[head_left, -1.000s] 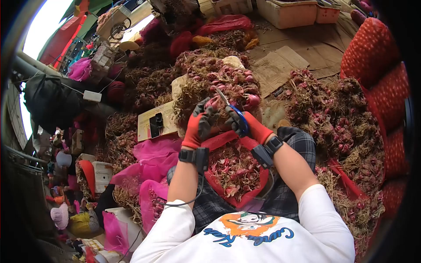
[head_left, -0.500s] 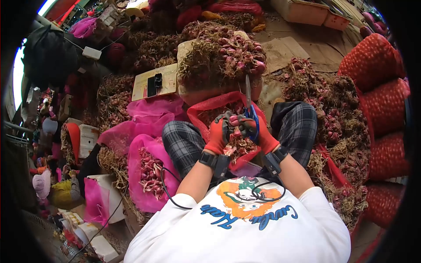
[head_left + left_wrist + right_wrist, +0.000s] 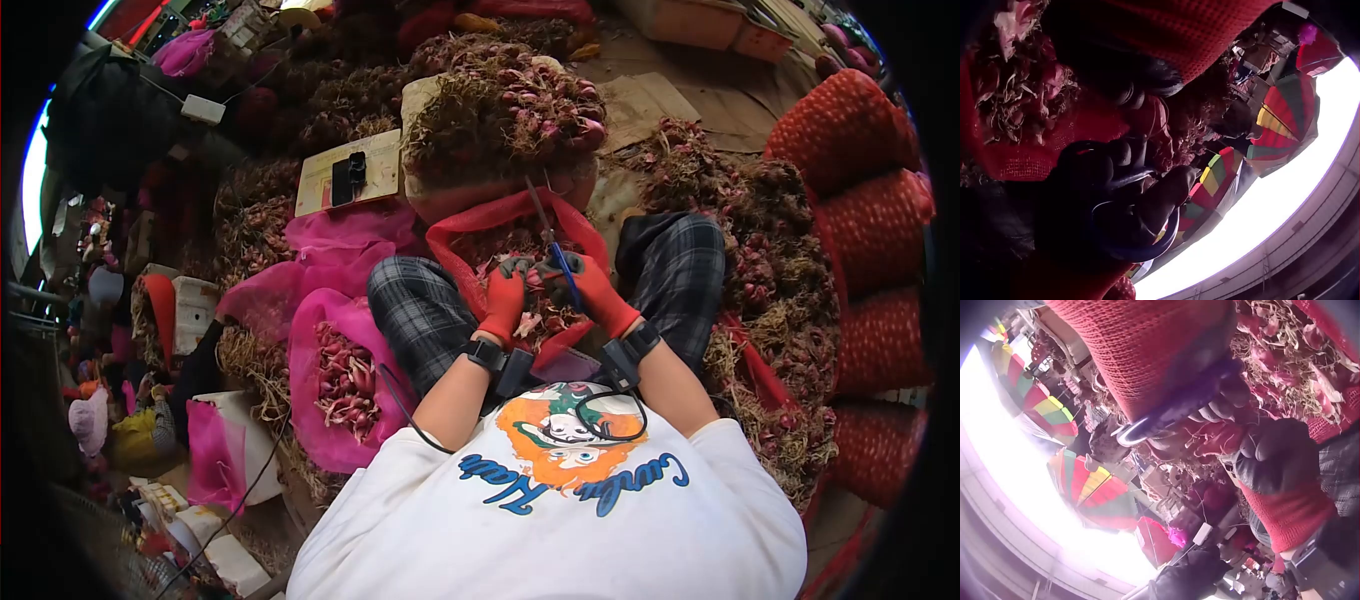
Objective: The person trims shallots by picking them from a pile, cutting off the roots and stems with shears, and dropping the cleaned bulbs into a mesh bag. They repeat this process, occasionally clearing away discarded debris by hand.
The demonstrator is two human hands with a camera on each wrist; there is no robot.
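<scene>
Over the red net bag (image 3: 455, 235) on the lap, both gloved hands meet. My left hand (image 3: 507, 295) pinches a reddish shallot (image 3: 1219, 439), seen between the hands in the right wrist view. Scissors (image 3: 565, 270) are in my right hand (image 3: 597, 298), their blue handle looped round its fingers and the blades pointing away from the body, up and left. In the left wrist view the right hand (image 3: 1147, 203) is dark, its fingers through the handle, close to the shallot (image 3: 1155, 119). Peelings and dry roots (image 3: 1285, 362) fill the bag below.
A heap of shallots (image 3: 550, 110) tops a block in front. Beside it lies a board (image 3: 380, 172) with a dark object. A pink net bag (image 3: 345, 385) of shallots is at left; loose shallots (image 3: 765, 260) and full red sacks (image 3: 875, 235) stand right.
Both hands have come back from the heap to above the red net bag, bringing a shallot along. The scissors have swung from upright to leaning left since half a second ago.
</scene>
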